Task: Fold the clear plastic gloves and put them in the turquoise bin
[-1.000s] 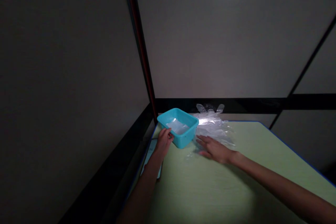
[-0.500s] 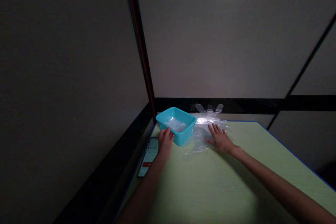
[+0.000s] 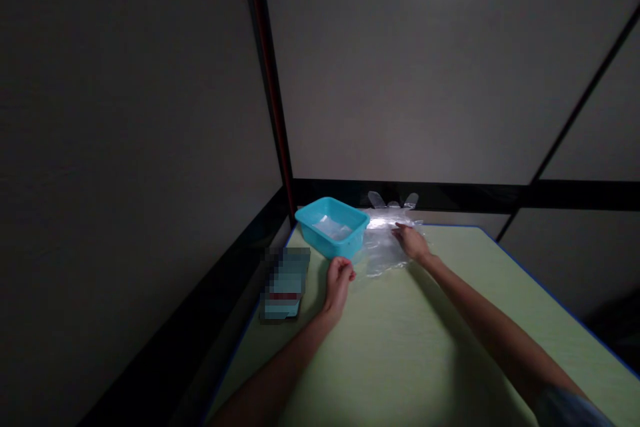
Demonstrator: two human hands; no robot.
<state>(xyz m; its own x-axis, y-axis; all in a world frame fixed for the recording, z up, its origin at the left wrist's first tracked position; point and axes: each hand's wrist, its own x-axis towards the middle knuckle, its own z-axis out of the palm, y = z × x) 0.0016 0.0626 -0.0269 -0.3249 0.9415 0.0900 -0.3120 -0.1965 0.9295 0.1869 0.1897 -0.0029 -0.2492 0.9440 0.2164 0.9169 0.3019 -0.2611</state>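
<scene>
Clear gloves point toward wall, long axis likewise; left hand, right hand narrow, hold unclear.

Dim grey walls flank a green table.

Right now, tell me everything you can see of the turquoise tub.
The tub is turquoise, open-topped and roughly rectangular, with rounded corners and a protruding rim; it looks like plastic. It stands upright near the far left corner of the green table. Some clear, shiny film lies inside. Clear plastic gloves lie right beside it. The left hand is at its near corner; whether it touches is unclear.
</scene>
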